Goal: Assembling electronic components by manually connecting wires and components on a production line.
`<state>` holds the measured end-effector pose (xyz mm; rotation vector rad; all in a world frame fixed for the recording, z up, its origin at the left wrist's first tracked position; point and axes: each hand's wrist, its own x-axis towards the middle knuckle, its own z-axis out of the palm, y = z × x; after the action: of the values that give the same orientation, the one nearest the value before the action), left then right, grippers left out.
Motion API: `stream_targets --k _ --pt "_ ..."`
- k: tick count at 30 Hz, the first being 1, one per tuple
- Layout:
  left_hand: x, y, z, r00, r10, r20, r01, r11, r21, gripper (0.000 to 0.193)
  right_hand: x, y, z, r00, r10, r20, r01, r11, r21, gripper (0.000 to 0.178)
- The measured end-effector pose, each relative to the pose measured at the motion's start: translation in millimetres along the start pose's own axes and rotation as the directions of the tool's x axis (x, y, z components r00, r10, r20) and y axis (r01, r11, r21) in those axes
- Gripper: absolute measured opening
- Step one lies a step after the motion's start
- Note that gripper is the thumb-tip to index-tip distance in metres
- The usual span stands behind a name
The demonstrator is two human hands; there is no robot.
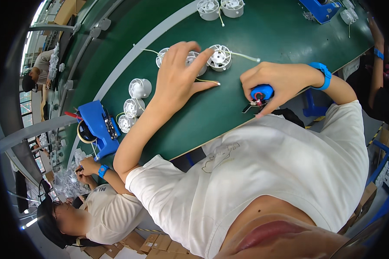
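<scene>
My left hand [176,73] is spread over a cluster of white round plastic housings with spoked insides, fingers bent and thumb stretched out. Its index fingertip is at the edge of one white housing [219,58], from which a pale cable [246,56] runs right. The hand partly hides two more, including the left housing [161,58]. Near the table's front edge, my right hand [278,80] is closed around a blue rounded piece [263,92] with red and dark parts at its end. I cannot make out its exact kind.
More white housings [134,107] stand in a row at left, others [208,9] at the far edge. A blue tape dispenser [98,127] sits at the green table's [194,131] left end, another blue dispenser [320,10] at far right. Co-workers [110,211] sit on both sides.
</scene>
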<state>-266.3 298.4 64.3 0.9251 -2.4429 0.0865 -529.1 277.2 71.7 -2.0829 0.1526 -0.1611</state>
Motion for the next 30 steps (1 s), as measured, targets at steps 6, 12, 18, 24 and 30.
stream_targets --k 6,12,18,24,30 --pt "-22 31 -18 0.899 -0.346 0.269 0.395 0.906 -0.154 0.027 0 -6 12 0.994 0.094 -0.049 -0.097 0.993 -0.067 0.033" --pt "-21 44 -24 0.824 -0.495 0.274 0.562 0.655 -0.505 0.015 14 -4 18 0.975 0.097 -0.199 -0.123 0.984 -0.126 0.031" --pt "-20 50 -35 0.588 -0.632 0.505 0.798 0.353 -0.488 0.023 28 -9 18 0.963 0.024 -0.270 -0.093 0.964 -0.248 0.031" --pt "-23 49 -45 0.601 -0.664 0.445 0.799 0.478 -0.366 0.019 31 -14 16 0.973 0.065 -0.222 -0.137 0.936 -0.323 0.033" --pt "-36 28 -59 0.559 -0.702 0.441 0.823 0.535 -0.190 0.015 36 -10 17 0.983 0.067 -0.169 -0.116 0.948 -0.297 0.033"
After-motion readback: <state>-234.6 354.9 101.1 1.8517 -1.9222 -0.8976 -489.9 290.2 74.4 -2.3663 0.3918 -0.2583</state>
